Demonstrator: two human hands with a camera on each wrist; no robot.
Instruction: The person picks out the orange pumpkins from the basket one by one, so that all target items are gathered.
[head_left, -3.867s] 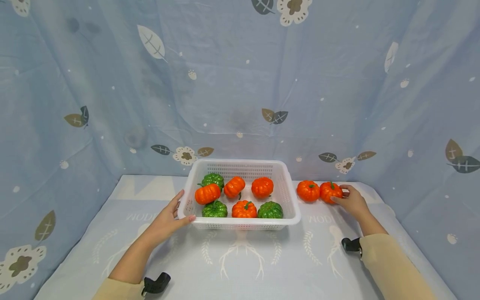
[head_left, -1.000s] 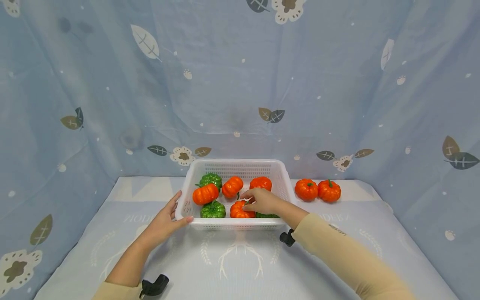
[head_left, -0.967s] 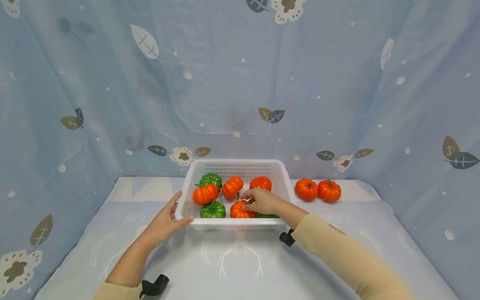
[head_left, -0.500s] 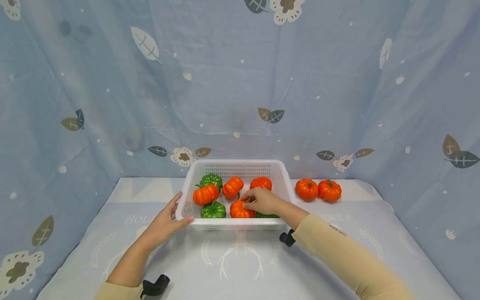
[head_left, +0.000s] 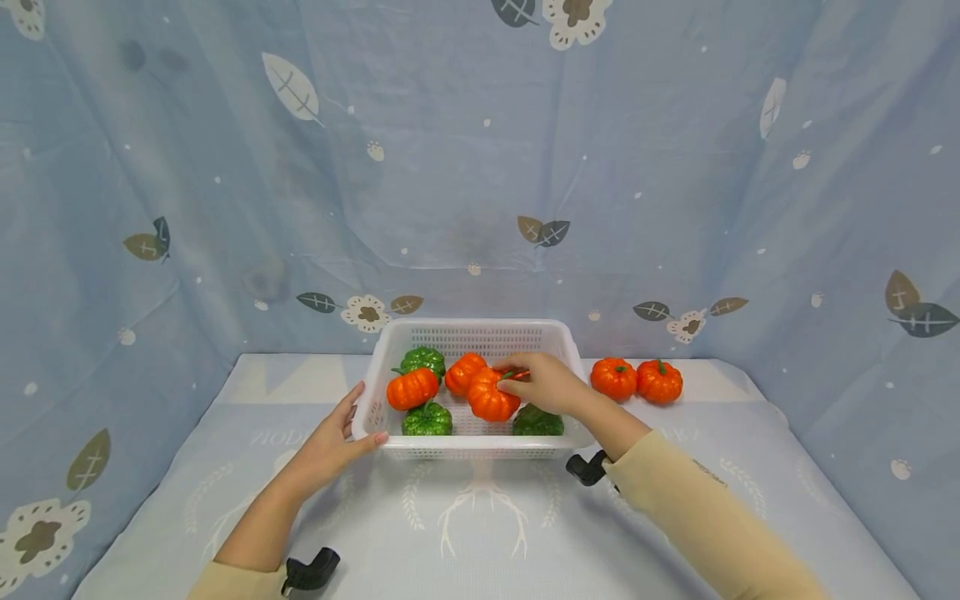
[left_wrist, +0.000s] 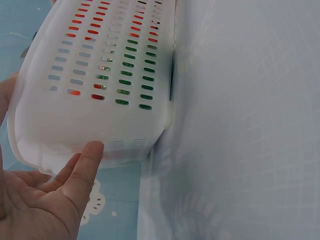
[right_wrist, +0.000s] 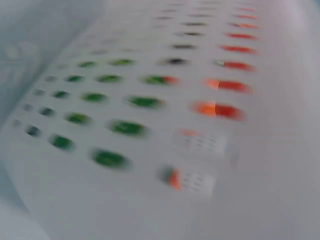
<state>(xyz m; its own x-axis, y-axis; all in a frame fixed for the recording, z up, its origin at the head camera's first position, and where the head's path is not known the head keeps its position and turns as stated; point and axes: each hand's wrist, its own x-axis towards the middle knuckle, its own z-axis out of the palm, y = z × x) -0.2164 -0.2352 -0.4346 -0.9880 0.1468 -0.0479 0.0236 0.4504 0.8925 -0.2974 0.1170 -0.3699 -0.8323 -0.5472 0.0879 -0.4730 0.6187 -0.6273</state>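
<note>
My right hand (head_left: 551, 383) pinches a small orange pumpkin (head_left: 491, 400) near its stem, lifted a little inside the white plastic basket (head_left: 480, 442). At the basket's left front corner my left hand (head_left: 330, 446) holds on, thumb on the rim and fingers along the outer side. The left wrist view shows those fingers (left_wrist: 85, 175) against the basket wall (left_wrist: 90, 117). Also in the basket are other orange pumpkins (head_left: 412, 389), one largely hidden behind my right hand, and green ribbed vegetables (head_left: 427, 419). The right wrist view is blurred and shows only the slotted basket wall (right_wrist: 150, 200).
Two orange pumpkins (head_left: 613, 380) sit side by side on the table to the right of the basket. A patterned blue cloth (head_left: 480, 167) hangs behind and at both sides. The pale printed tablecloth (head_left: 480, 533) stretches in front of the basket.
My right hand came from the pumpkins at right to the basket, took hold of the front orange pumpkin, and has raised it slightly up and away. The left hand stays put.
</note>
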